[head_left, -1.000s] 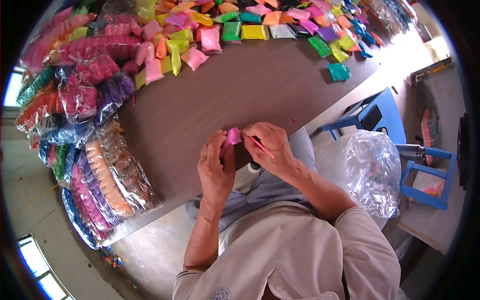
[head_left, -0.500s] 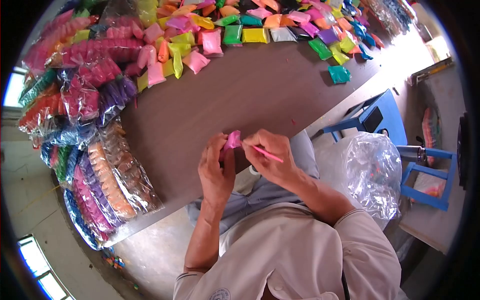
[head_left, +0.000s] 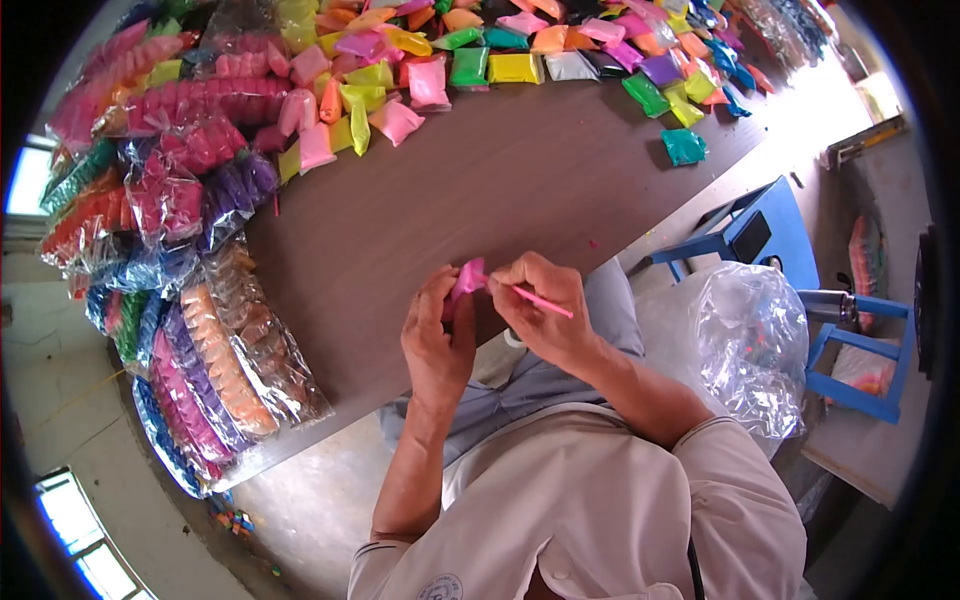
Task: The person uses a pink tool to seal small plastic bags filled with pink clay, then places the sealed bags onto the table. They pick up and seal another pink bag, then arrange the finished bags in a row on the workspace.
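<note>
Close to the table's near edge, my left hand (head_left: 436, 345) pinches a small pink packet (head_left: 469, 277) between thumb and fingers. Beside it, my right hand (head_left: 547, 310) is closed around a thin pink stick (head_left: 543, 302), whose free end sticks out to the right. The right fingertips meet the packet's right edge. Exactly what they pinch there is too small to make out, and my left fingers hide the packet's lower part.
Colourful small packets (head_left: 516, 68) lie along the table's (head_left: 400, 220) far side, with a teal packet (head_left: 685, 147) apart from them. Clear bags of packets (head_left: 235, 345) are piled at left. A blue stool (head_left: 780, 235) and large clear plastic bag (head_left: 750, 345) stand at right.
The view has shifted slightly, so everything sits a little further right. Both hands keep nearly the same grip on the pink packet and stick, with the packet slightly turned.
</note>
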`<state>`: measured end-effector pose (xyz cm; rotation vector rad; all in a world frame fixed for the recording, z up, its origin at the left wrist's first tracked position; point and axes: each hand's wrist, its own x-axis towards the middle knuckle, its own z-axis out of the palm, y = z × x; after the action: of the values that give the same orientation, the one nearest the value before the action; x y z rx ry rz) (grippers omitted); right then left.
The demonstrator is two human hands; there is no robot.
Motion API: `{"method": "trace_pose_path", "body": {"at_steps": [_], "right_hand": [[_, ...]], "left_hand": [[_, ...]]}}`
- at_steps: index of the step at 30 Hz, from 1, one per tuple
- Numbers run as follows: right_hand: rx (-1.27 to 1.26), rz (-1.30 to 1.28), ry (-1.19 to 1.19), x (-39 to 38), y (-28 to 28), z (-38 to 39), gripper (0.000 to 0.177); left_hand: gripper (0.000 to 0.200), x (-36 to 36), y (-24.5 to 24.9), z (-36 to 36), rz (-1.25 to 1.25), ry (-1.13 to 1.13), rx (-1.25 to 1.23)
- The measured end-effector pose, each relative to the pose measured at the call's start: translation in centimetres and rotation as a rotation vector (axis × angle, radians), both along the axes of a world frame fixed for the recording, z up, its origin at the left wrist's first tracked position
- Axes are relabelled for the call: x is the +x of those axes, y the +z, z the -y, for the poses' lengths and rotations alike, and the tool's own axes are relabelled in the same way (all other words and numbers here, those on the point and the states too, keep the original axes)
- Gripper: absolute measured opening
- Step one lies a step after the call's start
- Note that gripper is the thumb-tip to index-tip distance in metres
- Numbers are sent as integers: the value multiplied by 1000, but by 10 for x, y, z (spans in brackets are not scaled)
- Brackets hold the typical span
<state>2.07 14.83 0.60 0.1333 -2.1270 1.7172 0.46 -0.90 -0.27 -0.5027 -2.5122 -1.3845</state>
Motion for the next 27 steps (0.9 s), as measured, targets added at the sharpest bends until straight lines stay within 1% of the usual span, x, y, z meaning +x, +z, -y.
{"method": "trace_pose_path", "body": {"at_steps": [2,6,11,15,17,21,23,24,26,27], "right_hand": [[-22,2,-31,-10,-6,-3,13],[-30,40,-42,-14,-8,-3,14],[-123,114,16,-7,-8,-5,13],[-87,28,32,-4,-3,-1,12],[19,-16,-9,-8,-3,-1,20],[34,7,36,-15,-6,-3,23],[233,-21,-56,-19,-8,-1,24],[233,-22,-56,-21,-10,-1,24],[365,-81,-122,-25,-13,-2,23],[365,-84,-121,-26,-13,-3,23]], "left_hand": [[27,0,2,-1,7,15,-4],[27,1,3,-1,41,18,-21],[26,1,1,1,49,12,22],[25,1,3,2,70,2,45],[25,0,2,1,74,-2,58],[25,0,3,0,60,11,11],[25,0,2,-1,50,10,-4],[25,-1,1,-1,40,11,1],[25,0,1,-1,30,12,7],[25,0,1,-2,35,19,12]]}}
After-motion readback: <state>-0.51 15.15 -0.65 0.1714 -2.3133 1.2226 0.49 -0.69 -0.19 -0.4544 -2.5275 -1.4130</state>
